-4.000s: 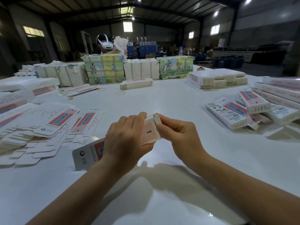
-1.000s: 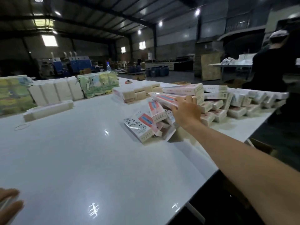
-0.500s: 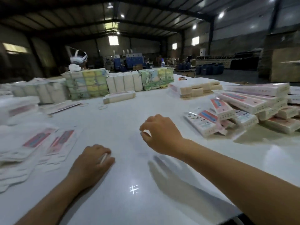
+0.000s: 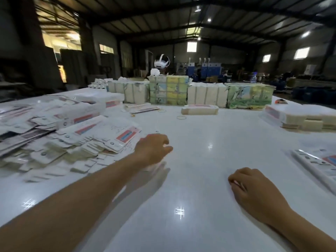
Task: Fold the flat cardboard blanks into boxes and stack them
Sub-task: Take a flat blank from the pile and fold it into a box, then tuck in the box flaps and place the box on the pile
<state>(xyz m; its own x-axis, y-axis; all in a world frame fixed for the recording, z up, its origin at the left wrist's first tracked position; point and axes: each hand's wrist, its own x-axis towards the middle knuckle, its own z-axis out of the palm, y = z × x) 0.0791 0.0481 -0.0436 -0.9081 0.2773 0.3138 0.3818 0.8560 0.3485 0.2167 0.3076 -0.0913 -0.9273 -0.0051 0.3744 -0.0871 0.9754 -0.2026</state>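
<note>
A spread pile of flat white cardboard blanks [image 4: 76, 140] with red and blue print covers the left of the white table [image 4: 209, 160]. My left hand [image 4: 152, 148] hovers at the pile's right edge, fingers loosely curled, holding nothing that I can see. My right hand [image 4: 254, 190] rests on the table at the lower right with its fingers curled under and nothing in it. A folded box [image 4: 316, 164] lies at the right edge of the view.
Bundled stacks of blanks [image 4: 205, 96] and colourful printed packs [image 4: 168, 92] line the far side. A low bundle [image 4: 200, 109] and rubber bands [image 4: 181, 117] lie mid-table. More stacks [image 4: 301, 117] stand at the right. A person wearing a white headset [image 4: 161, 63] stands behind the packs.
My view has swung left from the folded boxes toward the blanks. My left hand has moved forward to the pile's edge. My right hand has dropped back onto the table.
</note>
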